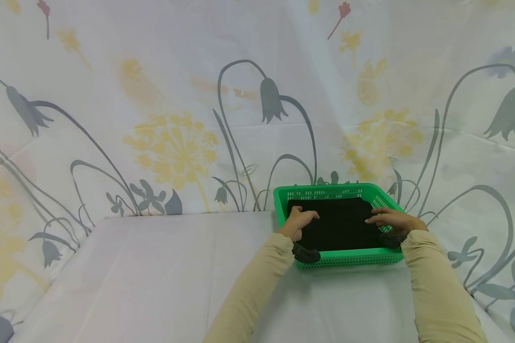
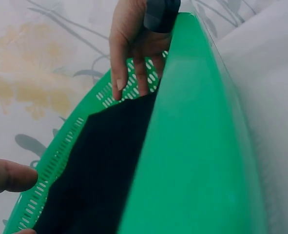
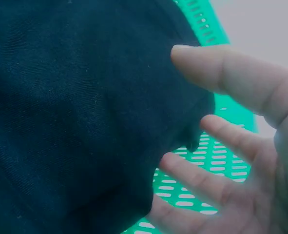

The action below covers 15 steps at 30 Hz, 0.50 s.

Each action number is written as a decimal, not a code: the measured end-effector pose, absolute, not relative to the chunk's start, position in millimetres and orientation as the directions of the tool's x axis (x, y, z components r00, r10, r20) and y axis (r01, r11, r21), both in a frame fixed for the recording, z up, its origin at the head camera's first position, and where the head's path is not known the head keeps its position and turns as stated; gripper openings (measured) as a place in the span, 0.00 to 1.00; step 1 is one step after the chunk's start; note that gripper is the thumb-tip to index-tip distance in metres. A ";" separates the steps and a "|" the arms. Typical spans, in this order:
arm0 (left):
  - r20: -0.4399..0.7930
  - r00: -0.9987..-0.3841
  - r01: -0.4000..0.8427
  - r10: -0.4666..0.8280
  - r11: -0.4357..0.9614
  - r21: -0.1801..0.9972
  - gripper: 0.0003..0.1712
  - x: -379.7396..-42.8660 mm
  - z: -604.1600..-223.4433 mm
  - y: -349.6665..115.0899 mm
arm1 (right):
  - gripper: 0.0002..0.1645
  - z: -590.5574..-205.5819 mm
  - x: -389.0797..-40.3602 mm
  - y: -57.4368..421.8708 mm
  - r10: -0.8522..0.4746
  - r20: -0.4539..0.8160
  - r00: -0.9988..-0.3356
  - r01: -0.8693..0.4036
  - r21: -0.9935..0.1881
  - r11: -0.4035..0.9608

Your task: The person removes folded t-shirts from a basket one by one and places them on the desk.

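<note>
A black cloth (image 1: 334,224), folded into a flat, roughly rectangular shape, lies in a green plastic basket (image 1: 349,261). At the cloth's left edge is my left hand (image 1: 299,223), its thumb stretched out over the fabric. In the left wrist view only the thumb (image 2: 9,176) and a fingertip at the bottom edge show. My right hand (image 1: 396,220) reaches over the basket's right side. The right wrist view has its fingers spread and nearly straight, with fingertips at the edge of the cloth (image 3: 85,107) and the thumb held apart over it.
The basket has slotted walls (image 2: 61,151) and stands on a white-covered table (image 1: 167,271), near its back edge. Behind hangs a pale curtain (image 1: 249,143) with printed grey and yellow flowers. Dark bands (image 1: 305,253) sit at both wrists, close to the basket rim.
</note>
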<state>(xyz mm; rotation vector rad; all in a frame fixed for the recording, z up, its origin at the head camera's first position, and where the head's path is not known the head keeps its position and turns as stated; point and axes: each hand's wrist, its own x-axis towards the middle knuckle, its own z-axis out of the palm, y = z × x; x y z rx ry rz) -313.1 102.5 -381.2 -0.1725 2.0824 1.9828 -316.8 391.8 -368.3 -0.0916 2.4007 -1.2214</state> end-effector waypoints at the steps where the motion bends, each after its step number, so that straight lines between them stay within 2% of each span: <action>1: -0.253 -0.963 -0.248 0.090 0.063 0.967 0.36 -312.8 -381.8 103.0 | 0.47 -368.7 -316.9 393.1 -0.253 -0.362 -0.897 0.141 -0.778 0.612; 9: -0.111 -0.992 -0.105 0.059 0.089 0.990 0.35 -309.9 -386.4 105.4 | 0.47 -367.7 -316.2 396.3 -0.250 -0.393 -0.885 0.120 -0.711 0.692; 15: -0.082 -0.996 -0.079 0.031 0.103 0.992 0.32 -311.6 -389.0 107.0 | 0.48 -367.3 -316.8 393.7 -0.273 -0.387 -0.881 0.121 -0.741 0.660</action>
